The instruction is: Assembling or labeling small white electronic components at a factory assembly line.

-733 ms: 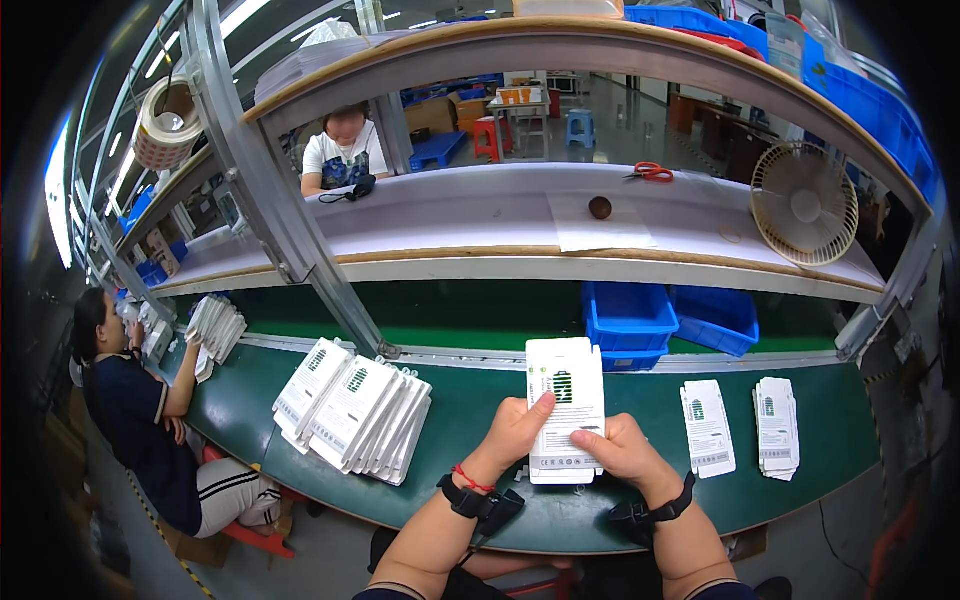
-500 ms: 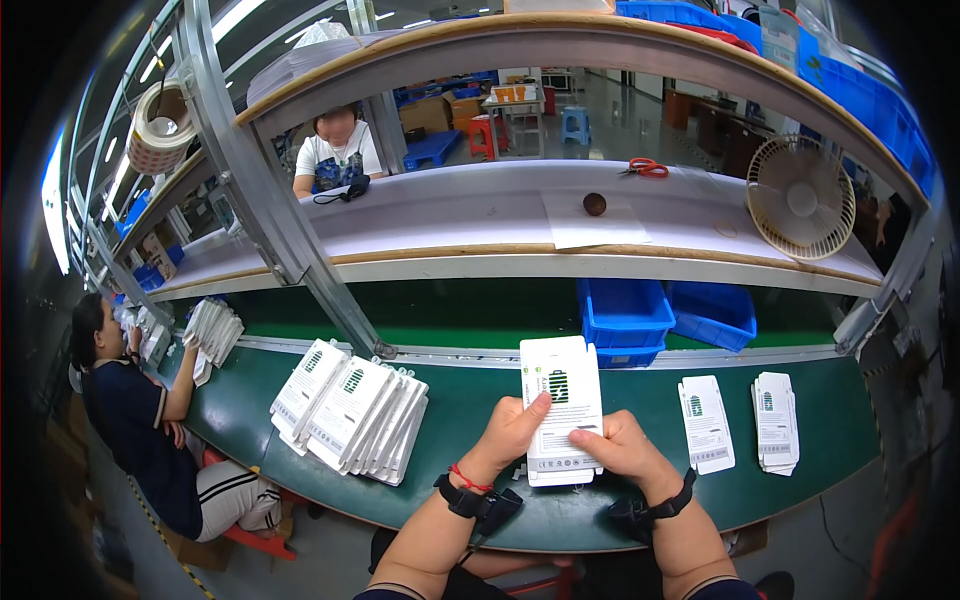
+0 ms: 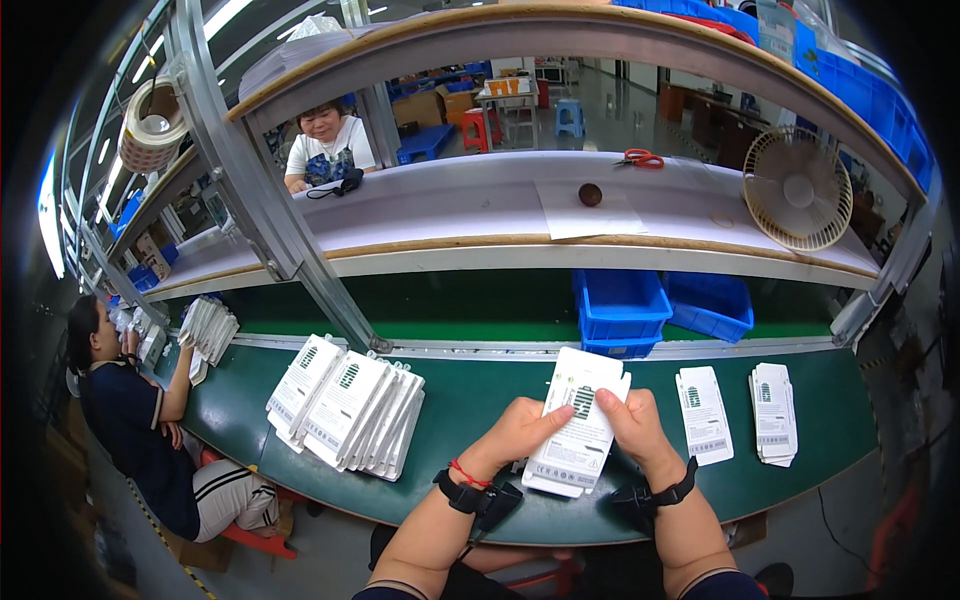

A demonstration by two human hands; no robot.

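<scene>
A small stack of flat white packages (image 3: 572, 430) with green and grey print is held tilted above the green table. My left hand (image 3: 532, 430) grips its left side, thumb lying on the top face. From the right side, my right hand (image 3: 632, 425) closes on the same stack, its thumb also on top near the upper part. The fingers underneath are hidden. To the right, flat white packages (image 3: 705, 420) lie on the table, with a thicker pile (image 3: 773, 418) beyond them. Left of my hands, a large fanned-out heap of similar packages (image 3: 350, 405) rests on the table.
Blue bins (image 3: 622, 308) stand behind the green table (image 3: 480, 385), under a white shelf (image 3: 440, 215). On the shelf are red-handled scissors (image 3: 640, 159), a brown ball (image 3: 590, 194) and a round fan (image 3: 798, 188). One person (image 3: 140, 420) sits at the left; another (image 3: 330, 145) is behind the shelf.
The stack has turned clockwise and shifted slightly right in my hands. My right hand has moved up along its side. The person behind the shelf has raised their head.
</scene>
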